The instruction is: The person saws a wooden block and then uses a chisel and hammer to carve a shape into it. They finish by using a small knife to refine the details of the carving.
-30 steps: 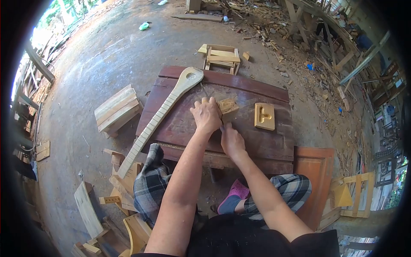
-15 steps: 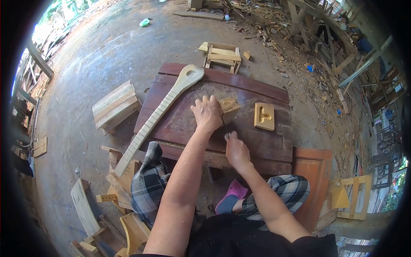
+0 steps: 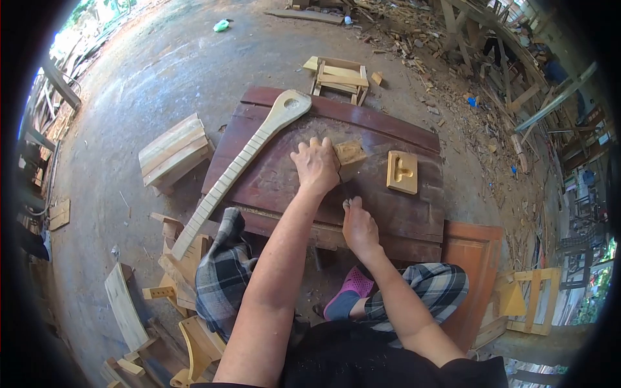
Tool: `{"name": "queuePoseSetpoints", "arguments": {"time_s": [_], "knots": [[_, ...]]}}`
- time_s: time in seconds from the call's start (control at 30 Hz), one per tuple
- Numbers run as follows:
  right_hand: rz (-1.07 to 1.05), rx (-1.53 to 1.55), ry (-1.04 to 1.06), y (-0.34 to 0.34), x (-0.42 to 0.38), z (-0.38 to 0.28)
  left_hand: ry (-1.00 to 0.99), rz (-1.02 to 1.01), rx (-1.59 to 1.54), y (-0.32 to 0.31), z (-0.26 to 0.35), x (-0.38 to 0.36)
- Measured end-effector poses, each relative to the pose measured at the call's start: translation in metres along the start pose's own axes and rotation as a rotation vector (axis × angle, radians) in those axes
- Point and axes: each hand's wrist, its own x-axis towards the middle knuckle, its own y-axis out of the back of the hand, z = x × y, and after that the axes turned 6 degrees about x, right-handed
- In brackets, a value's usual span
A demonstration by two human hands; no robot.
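Observation:
Near the middle of the dark red wooden panel [image 3: 259, 174] lies a wooden block [image 3: 350, 154] with a rough hollow in its top. My left hand [image 3: 317, 169] is closed over the block's left side, knuckles up. Lower and to the right, my right hand [image 3: 360, 226] is a fist pinching the near end of a thin dark tool [image 3: 347, 191]. The tool runs from the fist up toward the block's near side; its far end is hidden by my left hand and the block. Right of the block rests a second block [image 3: 402, 172] with a smooth carved recess.
A long, pale, slotted wooden piece [image 3: 249, 152] crosses the panel's left side. Beyond the panel stands a small wooden frame [image 3: 341, 79], with a plank stool [image 3: 176, 154] to the left. Carved offcuts [image 3: 200, 346] lie lower left, an orange-brown door panel [image 3: 475, 258] at right.
My right hand has shifted slightly, and more of the thin tool shows between it and the block. The view has tilted a little. My left hand keeps its hold.

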Motion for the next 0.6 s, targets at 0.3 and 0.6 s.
{"name": "queuePoseSetpoints", "arguments": {"time_s": [0.3,0.6], "knots": [[0.051,0.012,0.084,0.003,0.017,-0.006,-0.002,0.008,0.0,0.007,0.003,0.0],[0.069,-0.024,0.094,-0.01,0.057,-0.014,-0.045,0.049,-0.015,0.013,0.001,-0.004]]}}
